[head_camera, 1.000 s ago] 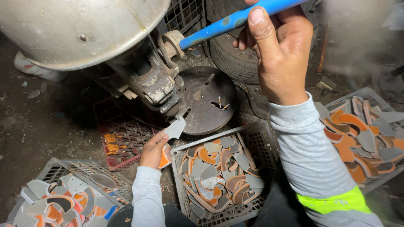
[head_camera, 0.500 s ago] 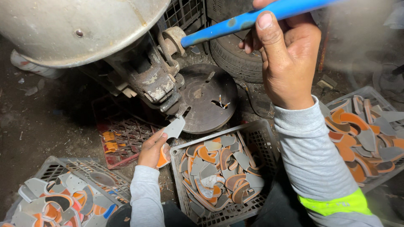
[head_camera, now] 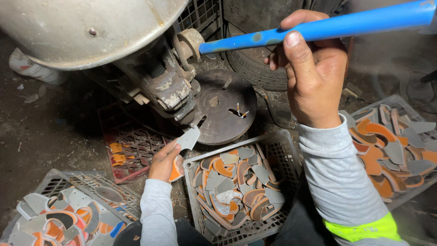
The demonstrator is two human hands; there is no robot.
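Head view, the only one. Your right hand [head_camera: 314,82] is closed around the blue lever handle [head_camera: 318,29], thumb laid along its near side; the handle runs from your fist across to the press machine [head_camera: 154,77].

Your left hand [head_camera: 165,160] pinches a flat grey metal piece [head_camera: 189,138] by its lower edge, the free end pushed up under the machine's jaw, just beside the round dark die plate [head_camera: 225,109]. The same hand also seems to hold an orange piece [head_camera: 175,173] against the palm.

Just right of that hand sits the middle crate [head_camera: 284,150], full of cut pieces; below it, the left crate [head_camera: 59,182]; beyond your right sleeve, the right crate [head_camera: 396,101].

Judgement: the piece looks thin, stiff, light, with sharp cut edges. Grip the edge far from the jaw, fingers clear.
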